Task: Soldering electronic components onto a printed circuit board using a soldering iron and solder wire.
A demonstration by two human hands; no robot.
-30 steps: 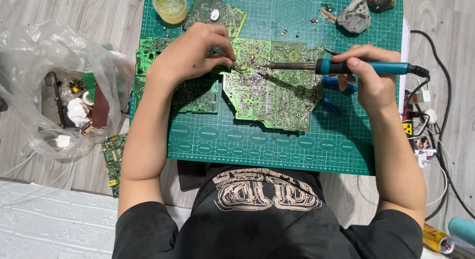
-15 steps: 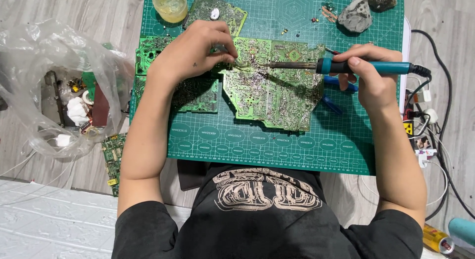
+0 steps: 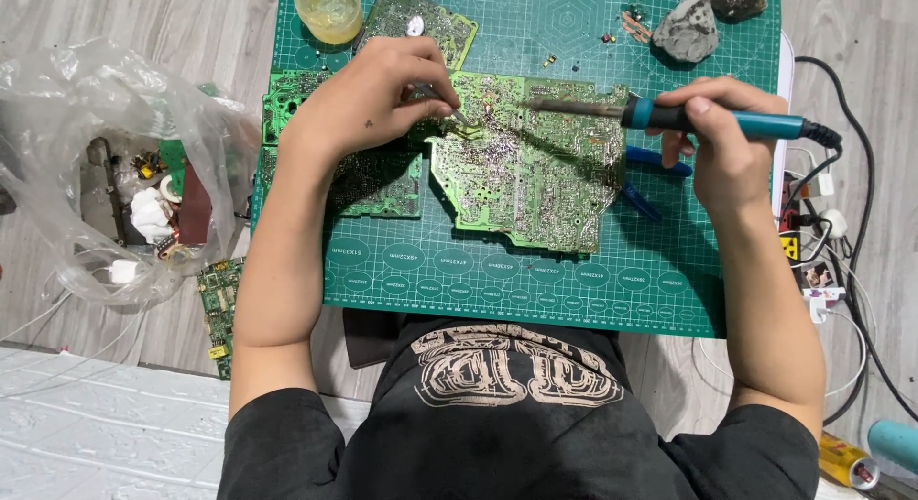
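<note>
Left hand point(image 3: 368, 103) perhaps hides tweezers point(image 3: 442, 100) over board point(image 3: 535, 175).

My right hand point(image 3: 712, 141) grips a teal soldering iron point(image 3: 708, 119), tip lying across the big circuit board point(image 3: 531, 170) near its top middle. My left hand point(image 3: 368, 103) rests on the board's left edge, pinching a thin metal tool point(image 3: 449, 106) whose point touches the board just left of the iron tip. Board sits on a green cutting mat point(image 3: 574, 271). Second board point(image 3: 368, 180) partly under my left wrist, third board point(image 3: 421, 17) at mat top beside a yellow jar point(image 3: 328, 8). Grey rock point(image 3: 686, 29) top right. Blue pliers point(image 3: 650, 180) under my right hand. Clear plastic bag point(image 3: 115, 165) of parts left of mat. Cables point(image 3: 841, 204) right.
</note>
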